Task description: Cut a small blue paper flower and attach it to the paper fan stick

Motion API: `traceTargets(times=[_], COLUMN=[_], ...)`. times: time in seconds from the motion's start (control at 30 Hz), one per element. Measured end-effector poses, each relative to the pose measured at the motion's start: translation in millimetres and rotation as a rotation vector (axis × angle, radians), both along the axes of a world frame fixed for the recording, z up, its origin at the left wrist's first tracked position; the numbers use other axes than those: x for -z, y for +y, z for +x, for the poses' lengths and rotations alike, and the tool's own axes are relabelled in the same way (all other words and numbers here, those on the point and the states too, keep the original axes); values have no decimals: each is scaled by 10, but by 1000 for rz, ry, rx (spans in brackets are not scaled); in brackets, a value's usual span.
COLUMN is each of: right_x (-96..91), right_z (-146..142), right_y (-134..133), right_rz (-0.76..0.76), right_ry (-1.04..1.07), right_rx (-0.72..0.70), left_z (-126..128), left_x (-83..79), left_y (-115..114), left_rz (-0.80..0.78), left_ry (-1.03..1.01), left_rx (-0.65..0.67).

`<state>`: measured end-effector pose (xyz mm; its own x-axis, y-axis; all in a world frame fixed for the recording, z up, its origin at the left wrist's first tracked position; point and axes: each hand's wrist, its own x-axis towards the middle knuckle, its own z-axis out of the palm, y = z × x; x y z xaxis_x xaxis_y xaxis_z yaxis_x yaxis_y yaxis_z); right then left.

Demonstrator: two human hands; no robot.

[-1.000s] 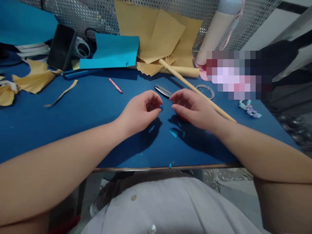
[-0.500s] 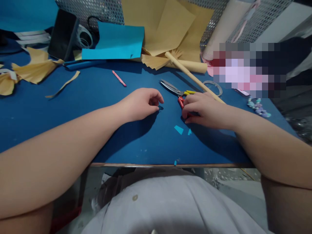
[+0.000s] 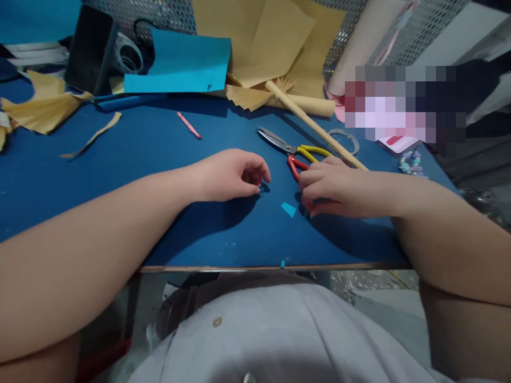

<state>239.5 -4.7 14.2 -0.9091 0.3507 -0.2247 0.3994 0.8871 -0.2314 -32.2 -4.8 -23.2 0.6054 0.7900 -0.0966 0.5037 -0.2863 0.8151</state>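
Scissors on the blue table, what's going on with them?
A person is sitting at a blue table with both hands on it. The right hand is touching the red handle of the scissors, which also have a yellow handle. The left hand is curled beside them, right by a tiny blue paper scrap. A bigger blue paper scrap lies near the right hand.

The right hand (image 3: 339, 191) has drawn back toward the lower right, uncovering long steel scissors (image 3: 277, 141) with red-and-yellow plastic handles.
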Motion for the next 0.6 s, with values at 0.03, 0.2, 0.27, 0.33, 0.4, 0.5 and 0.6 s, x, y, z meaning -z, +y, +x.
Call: traceTargets(times=[0.03,0.2,0.27,0.33,0.4,0.5,0.6], right_x=[25,117,126,129,129,128,136], right_z=[-15,-37,-31,-27,-26,-36,-78], right_y=[-9,-23,-27,-35,-44,-49,-40], right_rz=[30,86,110,118,112,96,34], right_ry=[-3,35,43,42,31,6,83], right_rx=[15,33,24,13,2,-19,-42], left_z=[3,8,7,7,9,13,14], left_x=[-7,-9,7,28,40,22,-24], left_y=[-5,-8,4,21,35,36,12], left_rz=[30,197,217,191,158,164,192], left_ry=[40,180,166,98,9,-112,-173], left_rx=[11,5,-48,-151,-276,-432,-489])
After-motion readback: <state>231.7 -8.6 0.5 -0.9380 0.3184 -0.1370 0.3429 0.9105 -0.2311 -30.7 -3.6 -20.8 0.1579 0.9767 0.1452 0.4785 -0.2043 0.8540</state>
